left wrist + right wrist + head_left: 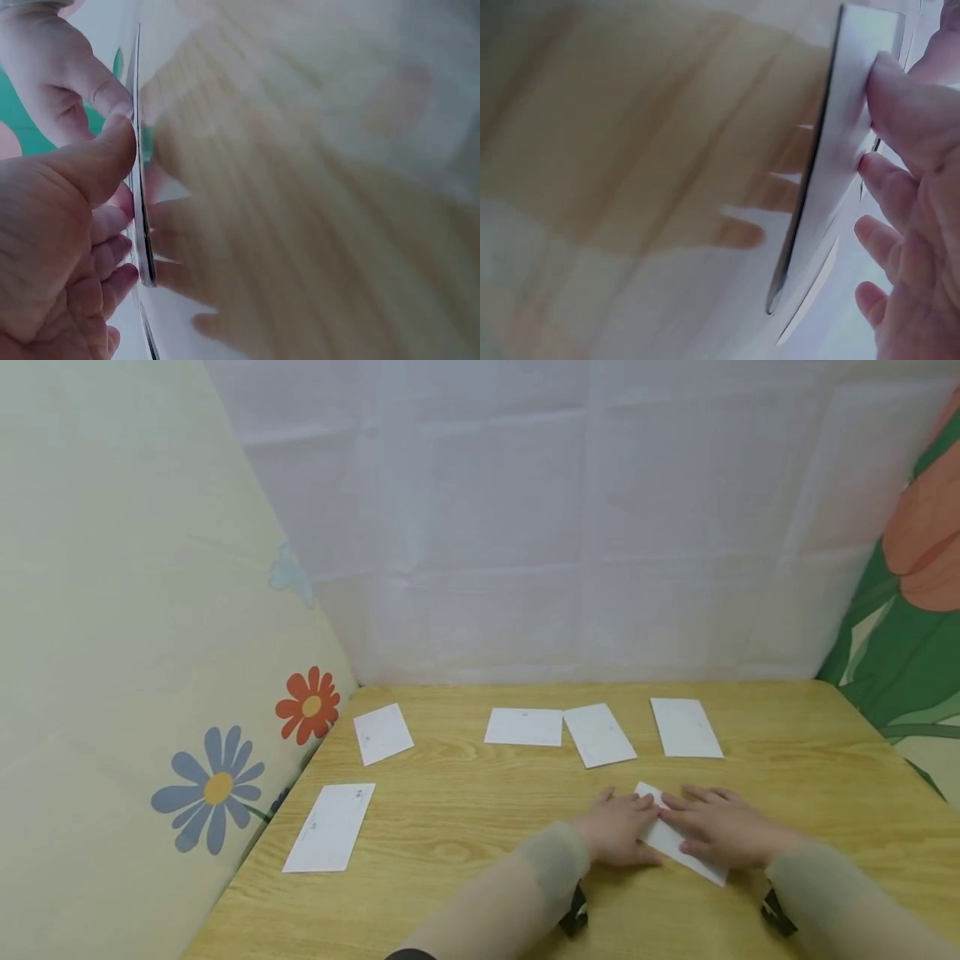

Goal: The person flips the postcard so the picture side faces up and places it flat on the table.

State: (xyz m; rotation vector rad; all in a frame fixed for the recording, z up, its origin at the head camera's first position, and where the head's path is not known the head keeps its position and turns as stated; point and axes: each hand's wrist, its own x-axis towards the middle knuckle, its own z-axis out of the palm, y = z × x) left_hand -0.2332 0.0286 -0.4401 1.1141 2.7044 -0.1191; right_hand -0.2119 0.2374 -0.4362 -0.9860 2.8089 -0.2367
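Note:
Both hands lie on one narrow white paper piece (663, 838) set at a slant on the table. My left hand (617, 828) touches its left edge with fairly straight fingers. From the other side, my right hand (723, 827) rests over its upper right part, fingers spread. The two hands' fingertips come close together near the top of the paper. In the right wrist view the paper (847, 97) appears as a thin flat strip under the thumb. In the left wrist view only its thin edge (141, 217) shows. Whether it is folded I cannot tell.
Several white cards with small printed marks lie around: one (330, 828) at the left, one (383, 734) behind it, and a row along the back with a card (523, 727), a tilted card (600, 736) and another (686, 727). The wooden table (450, 827) meets a white cloth (585, 543).

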